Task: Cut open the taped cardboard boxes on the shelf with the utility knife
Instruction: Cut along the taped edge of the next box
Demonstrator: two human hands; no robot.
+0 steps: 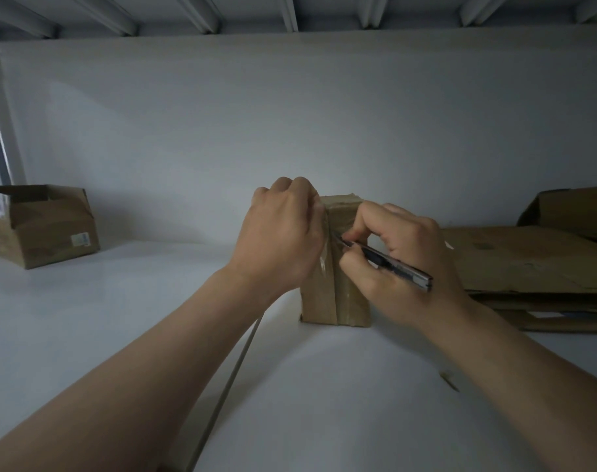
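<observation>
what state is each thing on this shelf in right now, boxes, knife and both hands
small brown taped cardboard box, upright, closed, tape on its centre seam
slim silver and black utility knife, tip at the box's tape seam
left hand, grips the box's top
right hand, grips the knife
brown cardboard box at far left, top flaps open
flat brown cardboard sheets at right, lying stacked

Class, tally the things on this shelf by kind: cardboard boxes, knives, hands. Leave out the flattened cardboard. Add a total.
Cardboard boxes: 3 (taped box, open box, far-right box)
Utility knife: 1
Hands: 2 (left hand, right hand)
Total: 6
</observation>
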